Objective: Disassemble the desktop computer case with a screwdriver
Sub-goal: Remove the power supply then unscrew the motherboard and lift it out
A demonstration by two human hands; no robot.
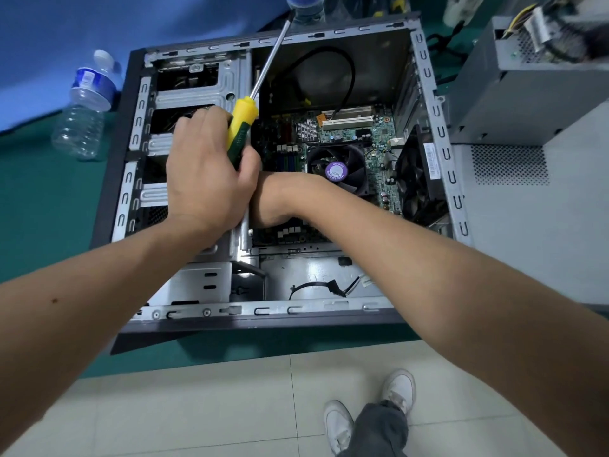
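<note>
Desktop computer case [435,133] is laid on its side on the green tabletop [49,209] near the front edge, side panel off, with bare stamped-steel frame, green motherboard [359,133] and round black CPU fan [336,169] exposed. Screwdriver [240,127], yellow-green plastic handle with long chrome shaft pointed at the far edge, is gripped in the curled left hand [207,173]. Right hand [273,199] is tucked behind the left, so its fingers cannot be told; a ribbed clear plastic bottle [82,113] is stood just beside the case's left side.

The light is bright and even, with a white shine on the metal floor of the computer case [306,275]. The edges bend outward, and the power supply [534,77] at the top right looks blurry.
</note>
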